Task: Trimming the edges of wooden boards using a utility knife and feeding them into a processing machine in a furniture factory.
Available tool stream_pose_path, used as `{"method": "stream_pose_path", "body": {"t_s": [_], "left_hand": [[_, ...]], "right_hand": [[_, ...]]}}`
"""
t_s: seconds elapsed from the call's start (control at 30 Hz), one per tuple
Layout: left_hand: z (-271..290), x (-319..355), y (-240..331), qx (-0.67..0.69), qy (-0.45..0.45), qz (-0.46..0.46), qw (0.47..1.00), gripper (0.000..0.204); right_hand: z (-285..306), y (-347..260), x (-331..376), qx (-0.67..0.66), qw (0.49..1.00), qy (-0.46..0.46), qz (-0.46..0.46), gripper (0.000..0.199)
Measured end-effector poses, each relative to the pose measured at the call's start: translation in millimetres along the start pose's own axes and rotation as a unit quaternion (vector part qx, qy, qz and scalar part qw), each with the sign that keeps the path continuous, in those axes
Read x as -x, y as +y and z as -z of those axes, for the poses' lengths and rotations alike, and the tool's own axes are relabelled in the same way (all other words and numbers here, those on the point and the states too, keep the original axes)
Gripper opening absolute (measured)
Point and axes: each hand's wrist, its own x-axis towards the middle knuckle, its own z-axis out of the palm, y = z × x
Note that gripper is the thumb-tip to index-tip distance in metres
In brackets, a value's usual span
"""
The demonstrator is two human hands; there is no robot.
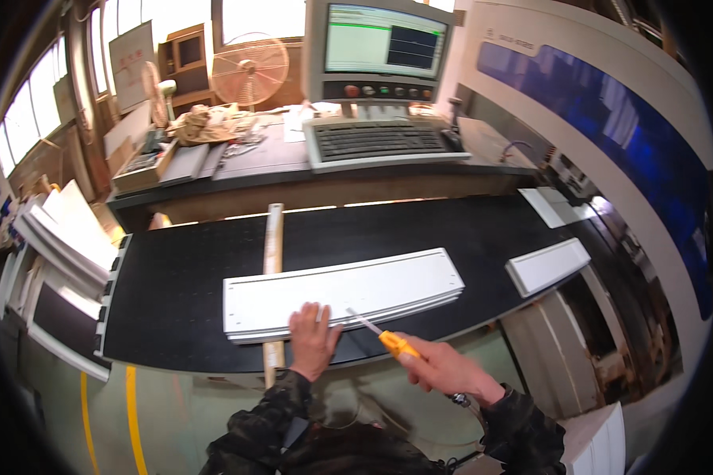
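Note:
A stack of long white panels (348, 286) lies on the black tabletop, with small holes near its ends and a groove along the far side. My left hand (313, 342) rests on the near edge of the stack, fingers stretched out and flat on the top panel. In my right hand (444, 368) is a screwdriver (396, 343) with a yellow handle and a thin metal shaft. Its tip is at the near edge of the top panel, just right of my left fingers; whether it touches cannot be told. Beneath the stack's left part runs a wooden strip (273, 237).
To the right, a smaller white panel stack (548, 265) lies near the table edge. Behind the table, a keyboard (380, 141) sits below a monitor (380, 47). A large machine with a blue window (602, 103) stands right. White boards (63, 237) lean at left.

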Motion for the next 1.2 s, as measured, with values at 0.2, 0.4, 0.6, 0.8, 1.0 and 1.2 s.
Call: {"method": "stream_pose_path", "body": {"t_s": [0.2,0.4,0.6,0.8,1.0,1.2], "left_hand": [[28.5,4.9,-14.4,0.02,-0.047,-0.019,0.999,0.059],[148.1,65.8,-32.6,0.09,-0.01,-0.048,0.995,0.021],[178.5,138.1,-52.7,0.205,-0.158,-0.033,0.965,0.031],[198.7,124.3,-9.7,0.269,-0.266,-0.049,0.925,0.022],[172.2,91.3,33.0,0.303,-0.279,-0.152,0.898,0.017],[132.3,88.8,99.4,0.384,-0.336,-0.192,0.838,0.019]], "right_hand": [[-84.2,-62.3,-59.7,0.031,0.97,-0.148,0.192,0.064],[-131.1,-58.4,-98.7,-0.039,0.951,-0.071,0.3,0.051],[-216.4,-14.5,-159.5,-0.094,0.937,-0.072,0.328,0.036],[-270.6,45.0,-195.5,-0.03,0.947,0.057,0.315,0.03],[-180.1,62.7,-105.6,-0.13,0.922,0.18,0.318,0.021],[-136.2,244.5,72.0,-0.21,0.87,0.437,0.091,0.016]]}}
